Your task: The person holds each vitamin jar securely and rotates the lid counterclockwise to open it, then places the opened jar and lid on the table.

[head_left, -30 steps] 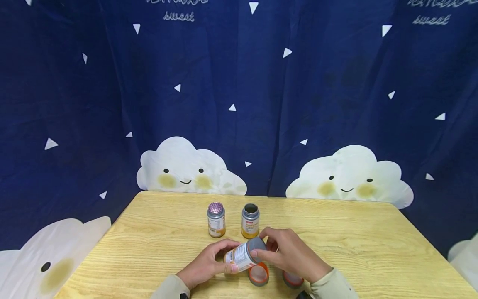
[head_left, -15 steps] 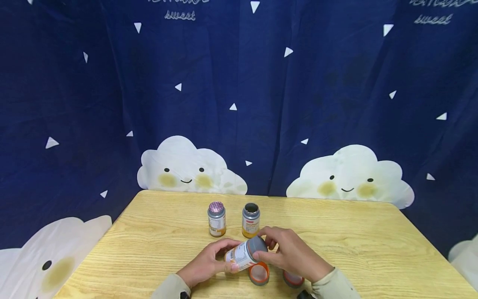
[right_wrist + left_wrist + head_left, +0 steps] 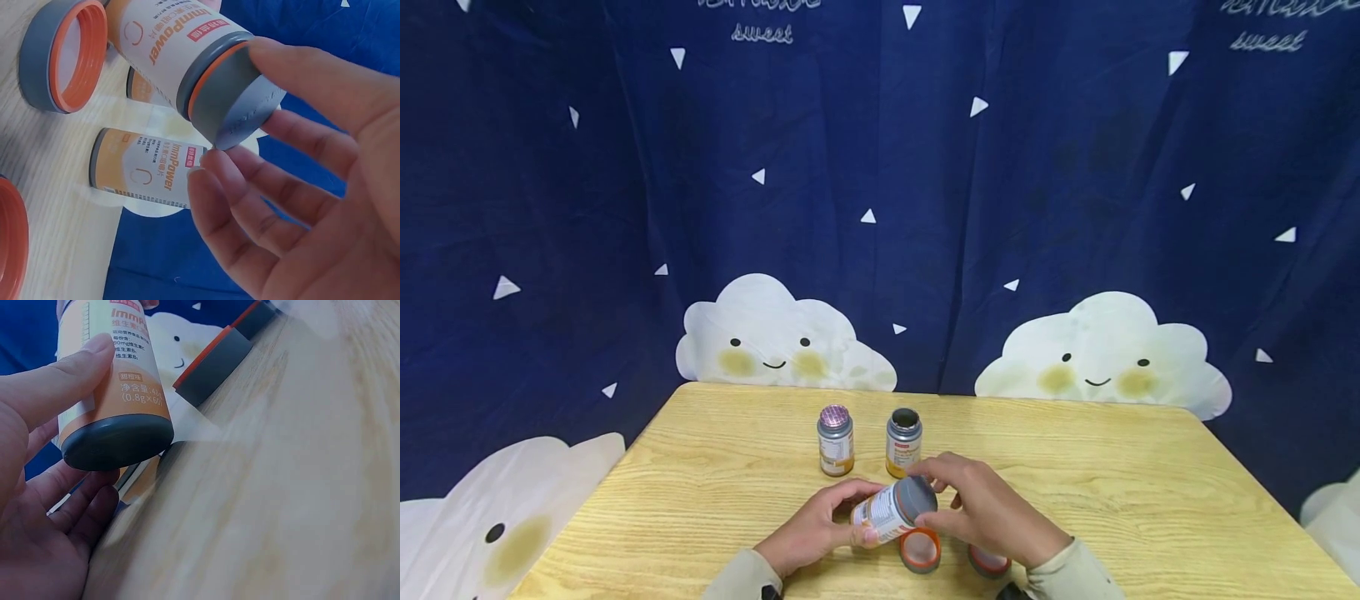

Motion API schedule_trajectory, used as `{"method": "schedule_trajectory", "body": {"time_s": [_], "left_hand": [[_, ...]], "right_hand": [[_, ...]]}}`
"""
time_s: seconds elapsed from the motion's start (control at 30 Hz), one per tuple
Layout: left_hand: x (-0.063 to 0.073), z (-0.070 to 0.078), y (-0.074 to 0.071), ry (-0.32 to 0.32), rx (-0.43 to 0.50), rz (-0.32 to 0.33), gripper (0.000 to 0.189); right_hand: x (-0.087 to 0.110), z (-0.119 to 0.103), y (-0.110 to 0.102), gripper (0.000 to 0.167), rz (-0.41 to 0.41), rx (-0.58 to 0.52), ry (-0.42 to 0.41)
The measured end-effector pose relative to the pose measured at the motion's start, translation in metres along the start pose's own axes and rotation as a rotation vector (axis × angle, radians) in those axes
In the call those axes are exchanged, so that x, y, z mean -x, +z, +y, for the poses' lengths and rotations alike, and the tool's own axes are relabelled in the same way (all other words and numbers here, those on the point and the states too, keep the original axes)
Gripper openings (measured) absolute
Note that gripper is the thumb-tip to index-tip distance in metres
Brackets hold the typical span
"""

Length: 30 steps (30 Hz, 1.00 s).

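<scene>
My left hand (image 3: 816,527) holds a tilted supplement bottle (image 3: 880,517) with a white and orange label, thumb across the label. Its grey screw cap (image 3: 917,497) sits on the mouth, with a thin orange ring (image 3: 215,65) showing between cap and bottle. My right hand (image 3: 985,508) pinches that cap, thumb at one side and fingertips at the opposite edge. Behind stand two uncapped bottles: the left bottle (image 3: 836,450) has a purple, patterned foil seal (image 3: 834,417), while the right bottle (image 3: 903,450) shows a dark mouth.
Two loose grey caps with orange inner rims lie on the wooden table (image 3: 737,450), insides upward: one cap (image 3: 921,550) below the held bottle, another cap (image 3: 988,562) partly under my right hand. A blue cloud-print curtain (image 3: 880,167) hangs behind the table.
My right hand's fingers shift round the cap: the thumb slides down and right, the index finger reaches further left over the top. The left hand and bottle stay nearly still.
</scene>
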<state>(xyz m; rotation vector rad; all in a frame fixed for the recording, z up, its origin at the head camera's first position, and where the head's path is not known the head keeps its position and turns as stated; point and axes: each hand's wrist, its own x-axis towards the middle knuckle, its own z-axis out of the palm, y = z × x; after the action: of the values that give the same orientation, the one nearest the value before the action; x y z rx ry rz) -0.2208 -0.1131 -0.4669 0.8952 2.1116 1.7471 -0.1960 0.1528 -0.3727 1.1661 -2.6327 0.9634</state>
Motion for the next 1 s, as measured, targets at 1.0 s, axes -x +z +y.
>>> {"method": "schedule_trajectory", "body": {"time_s": [1.0], "left_hand": [[0.0000, -0.0030, -0.0005, 0.004, -0.023, -0.006, 0.044]], "right_hand": [[-0.0008, -0.0071, 0.0058, 0.040, 0.137, 0.201, 0.194]]}}
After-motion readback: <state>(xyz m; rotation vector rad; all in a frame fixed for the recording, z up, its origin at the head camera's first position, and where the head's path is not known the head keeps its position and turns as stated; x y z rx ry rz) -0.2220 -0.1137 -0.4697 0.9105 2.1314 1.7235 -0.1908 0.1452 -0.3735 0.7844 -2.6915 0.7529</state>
